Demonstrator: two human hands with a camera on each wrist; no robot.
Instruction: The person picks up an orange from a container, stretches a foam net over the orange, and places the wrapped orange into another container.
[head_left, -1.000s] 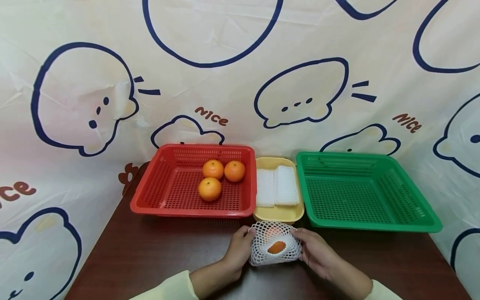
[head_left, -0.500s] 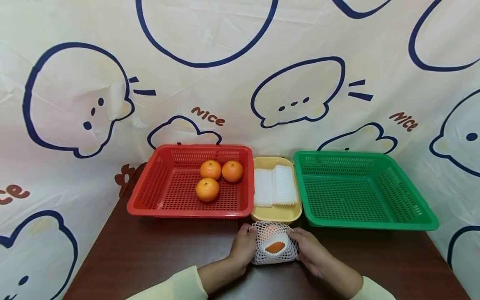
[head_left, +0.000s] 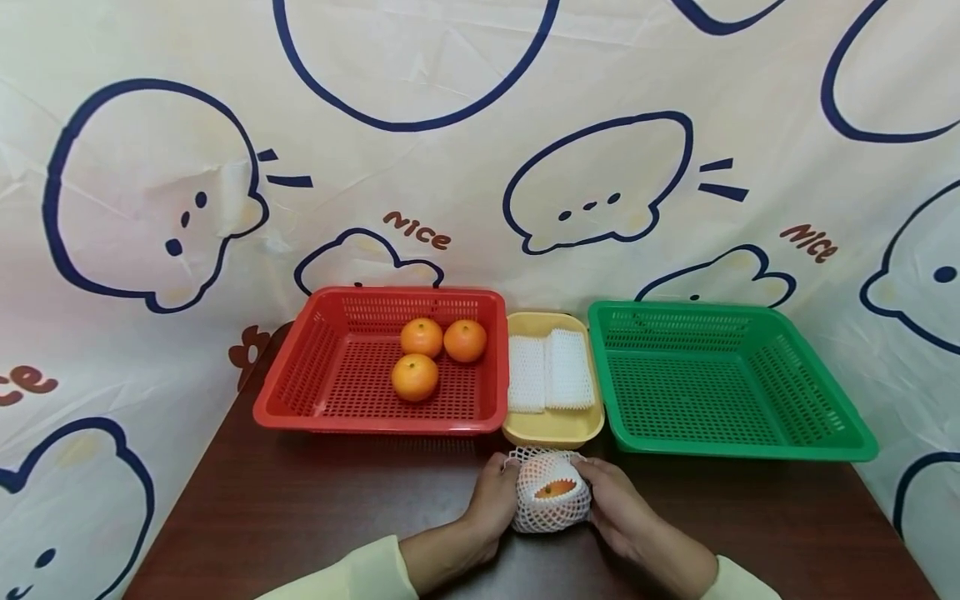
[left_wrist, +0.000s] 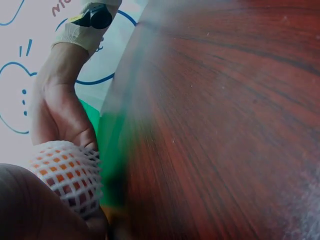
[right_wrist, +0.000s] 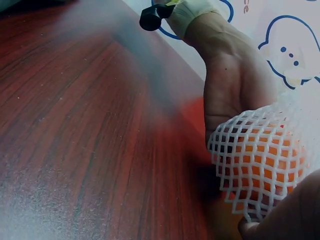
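Observation:
An orange (head_left: 551,490) sits inside a white foam fruit net (head_left: 531,518), its skin showing through a slit in the mesh on top. My left hand (head_left: 491,504) grips the net's left side and my right hand (head_left: 618,508) grips its right side, thumbs on top. Close up in the right wrist view, the white mesh (right_wrist: 250,165) wraps the fruit with orange showing through its holes. The left wrist view has the netted fruit (left_wrist: 67,172) between both hands, low over the dark table.
A red basket (head_left: 382,429) with several oranges (head_left: 415,377) stands at the back left. A yellow tray (head_left: 555,429) holds folded white foam nets (head_left: 572,371). To its right is a green basket (head_left: 742,450). A printed cloth (head_left: 465,183) hangs behind.
Both hands have drawn closer together, and the net has narrowed and rounded around the orange. The slit now sits higher, with the fruit's stem spot visible in it.

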